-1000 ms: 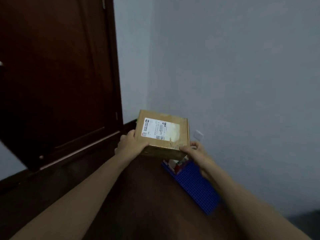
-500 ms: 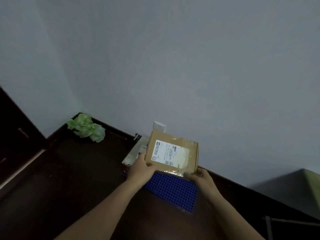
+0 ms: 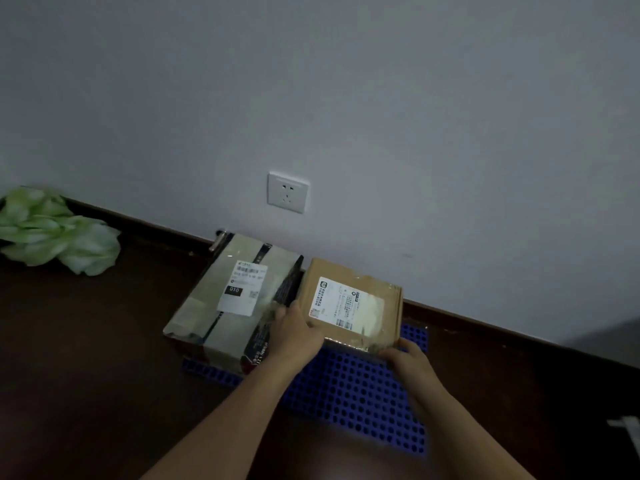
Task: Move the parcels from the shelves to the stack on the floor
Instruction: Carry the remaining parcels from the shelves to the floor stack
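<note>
A second ago the brown cardboard parcel (image 3: 349, 308) was carried at chest height past a dark door, with only a strip of the blue perforated mat (image 3: 353, 389) showing beneath it; half a second ago the view had swung round to the wall and the parcel hung over the mat; now it has come down low at the mat's far edge, close to the skirting board and below the wall socket (image 3: 287, 192); whether its underside already rests on the mat cannot be told from this view.

It sits just to the right of a larger taped parcel (image 3: 235, 303) that already lies on the mat, their facing sides touching or nearly so; the two lie side by side, label up.

The left hand (image 3: 298, 332) is curled over the parcel's near left corner, fingers wrapped on its edge; the right hand (image 3: 405, 358) pinches the near right corner from below and the side; both hands are closed on the box, neither spread.

In my judgement the carry is all but over and the placing is in hand; what is left is to settle the box flat and let go; a green leafy bundle (image 3: 59, 233) lies well off to the left by the wall, out of the way.
</note>
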